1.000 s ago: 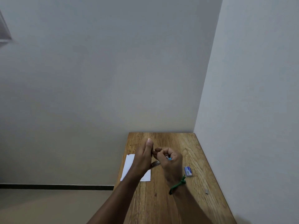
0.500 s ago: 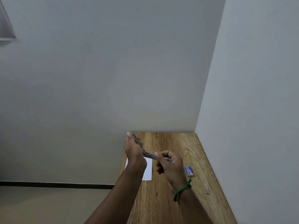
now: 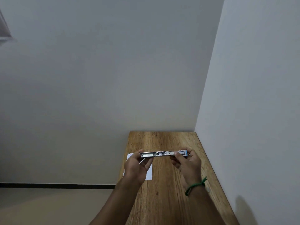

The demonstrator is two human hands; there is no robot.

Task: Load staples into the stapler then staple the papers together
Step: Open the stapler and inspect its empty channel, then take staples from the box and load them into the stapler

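Left hand (image 3: 137,166), right hand (image 3: 188,163) pinch opposite ends of opened-flat stapler (image 3: 164,154) above table (image 3: 162,200).

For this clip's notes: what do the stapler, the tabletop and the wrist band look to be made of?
Stapler: bright metal, likely steel, judging by its silvery sheen, with a blue, probably plastic end. Table: wood or wood-look laminate, with brown grain lines and a matte finish. Wrist band: green knotted cord or thread, fibrous-looking.
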